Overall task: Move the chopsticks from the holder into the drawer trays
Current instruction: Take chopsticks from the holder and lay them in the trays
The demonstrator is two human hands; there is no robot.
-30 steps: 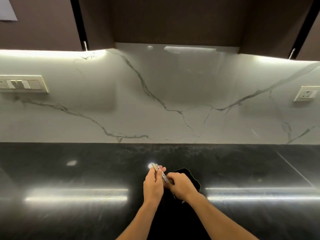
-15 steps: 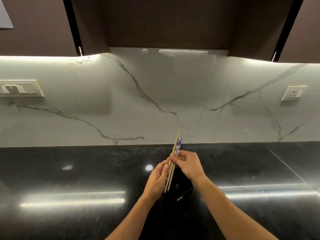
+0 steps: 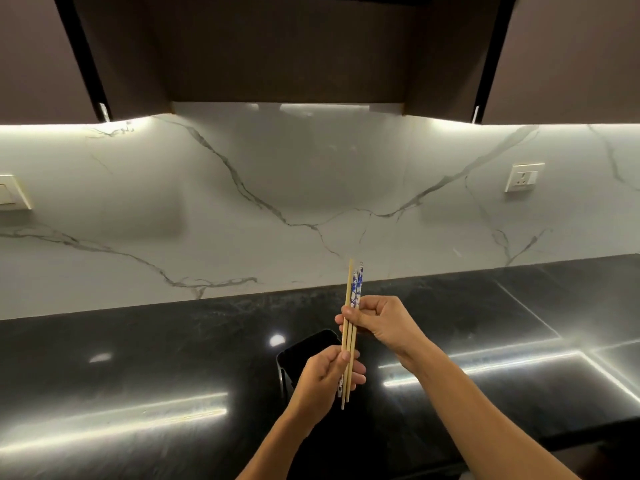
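Note:
A small bundle of chopsticks point(image 3: 350, 336), plain wooden ones and ones with blue-and-white patterned tops, stands nearly upright in the air above the counter. My right hand point(image 3: 379, 322) grips the bundle near its upper half. My left hand point(image 3: 327, 374) pinches the lower part, and the tips stick out below its fingers. The black holder point(image 3: 304, 348) stands on the dark counter just behind and left of my left hand, its opening dark. No drawer or tray is in view.
The glossy black countertop point(image 3: 173, 375) runs across the view, with a white marble backsplash point(image 3: 311, 188) behind it. Dark upper cabinets point(image 3: 287, 46) hang overhead. A wall socket point(image 3: 523, 177) sits at the right, a switch plate point(image 3: 12, 197) at the left edge.
Both hands have lifted the chopsticks up out of the holder and clear of it. The holder now shows to the left of my left hand, and the camera has tilted.

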